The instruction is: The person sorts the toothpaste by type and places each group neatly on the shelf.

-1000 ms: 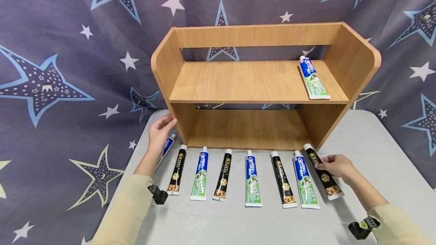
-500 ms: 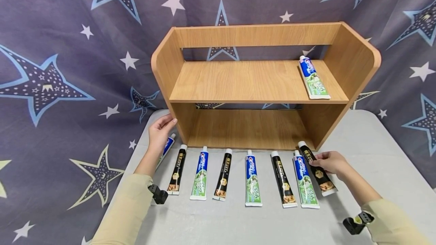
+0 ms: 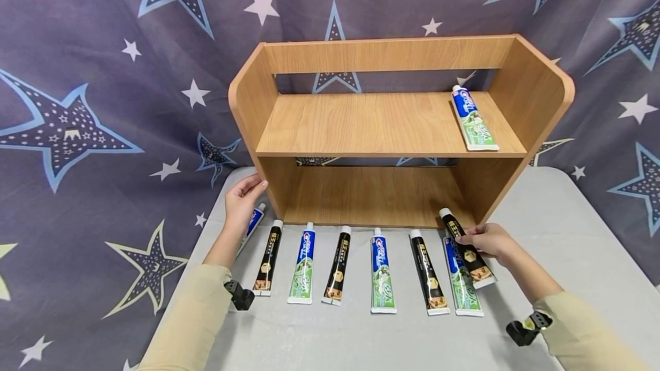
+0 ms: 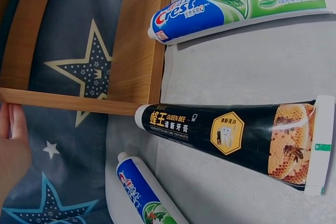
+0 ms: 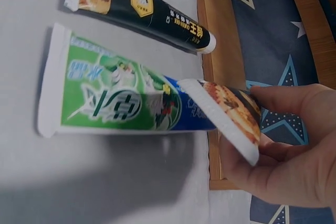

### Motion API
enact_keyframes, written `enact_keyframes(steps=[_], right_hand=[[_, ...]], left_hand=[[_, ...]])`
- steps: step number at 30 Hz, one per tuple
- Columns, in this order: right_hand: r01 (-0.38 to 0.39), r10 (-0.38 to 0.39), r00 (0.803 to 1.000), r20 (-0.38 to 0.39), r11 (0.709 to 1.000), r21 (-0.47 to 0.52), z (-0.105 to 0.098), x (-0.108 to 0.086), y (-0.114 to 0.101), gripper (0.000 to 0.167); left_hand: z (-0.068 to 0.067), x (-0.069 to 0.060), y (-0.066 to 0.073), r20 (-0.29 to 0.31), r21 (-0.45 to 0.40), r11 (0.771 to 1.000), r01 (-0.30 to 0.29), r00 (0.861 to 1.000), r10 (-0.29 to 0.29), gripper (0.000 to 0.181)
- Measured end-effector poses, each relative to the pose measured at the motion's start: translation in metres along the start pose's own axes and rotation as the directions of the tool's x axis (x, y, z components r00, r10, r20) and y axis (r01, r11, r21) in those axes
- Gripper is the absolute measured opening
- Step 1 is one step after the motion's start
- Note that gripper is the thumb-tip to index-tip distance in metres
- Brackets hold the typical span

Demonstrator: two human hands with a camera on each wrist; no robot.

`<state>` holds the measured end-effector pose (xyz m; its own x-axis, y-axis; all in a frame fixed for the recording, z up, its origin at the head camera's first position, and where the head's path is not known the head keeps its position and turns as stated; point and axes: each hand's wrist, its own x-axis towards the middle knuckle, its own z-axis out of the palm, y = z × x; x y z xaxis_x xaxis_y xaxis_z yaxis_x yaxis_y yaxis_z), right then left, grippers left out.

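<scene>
In the head view, my right hand point(image 3: 487, 240) pinches a black toothpaste tube point(image 3: 469, 252) between thumb and fingers, its white cap pointing at the rack's lower shelf. That tube is tilted and partly covers a blue-green toothpaste tube point(image 3: 466, 291). In the right wrist view its crimped end with a honeycomb picture point(image 5: 231, 106) faces the camera. My left hand point(image 3: 239, 202) touches the left side panel of the wooden rack point(image 3: 270, 188) with fairly straight fingers. Beneath the left wrist lies another blue-green tube point(image 3: 252, 224), partly hidden by the arm.
A blue-green tube point(image 3: 471, 119) lies at the right of the rack's upper shelf point(image 3: 361, 122). Several tubes, such as a black one point(image 3: 268, 259) and a blue-green one point(image 3: 382, 273), lie in a row on the grey tabletop point(image 3: 330, 336). A starry curtain point(image 3: 103, 130) hangs behind.
My right hand has moved left and slightly away from me with the black toothpaste tube, which now overlaps the blue-green tube beside it. My left hand has stayed at the rack.
</scene>
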<state>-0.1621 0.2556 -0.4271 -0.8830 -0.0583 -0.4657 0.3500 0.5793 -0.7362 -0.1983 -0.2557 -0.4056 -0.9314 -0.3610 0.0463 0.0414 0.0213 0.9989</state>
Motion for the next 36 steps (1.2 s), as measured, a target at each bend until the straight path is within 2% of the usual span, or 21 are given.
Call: enact_keyframes(steps=[10, 17, 22, 30, 36], right_hand=[[-0.036, 0.026, 0.998, 0.065, 0.985, 0.166, 0.008, 0.014, -0.002, 0.041], [-0.067, 0.05, 0.996, 0.069, 0.959, 0.275, 0.01, 0.028, -0.008, 0.033], [-0.095, 0.065, 0.993, 0.096, 0.932, 0.351, 0.008, 0.034, -0.016, 0.026], [-0.096, 0.064, 0.993, 0.098, 0.926, 0.366, 0.005, 0.043, -0.028, 0.022], [-0.104, 0.037, 0.982, 0.187, 0.927, 0.361, 0.001, 0.053, -0.032, 0.029]], left_hand=[[0.003, -0.016, 0.017, 0.007, 0.004, 1.0, 0.007, 1.0, -0.007, 0.039], [0.002, -0.006, 0.001, -0.02, -0.009, 1.0, 0.003, 1.0, -0.003, 0.038], [0.003, -0.002, -0.002, -0.036, 0.008, 1.0, -0.025, 0.999, 0.025, 0.037], [0.003, -0.001, -0.002, -0.038, 0.0, 0.999, -0.032, 0.999, 0.032, 0.036], [0.004, -0.002, -0.002, -0.045, 0.002, 0.999, -0.048, 0.998, 0.048, 0.034]])
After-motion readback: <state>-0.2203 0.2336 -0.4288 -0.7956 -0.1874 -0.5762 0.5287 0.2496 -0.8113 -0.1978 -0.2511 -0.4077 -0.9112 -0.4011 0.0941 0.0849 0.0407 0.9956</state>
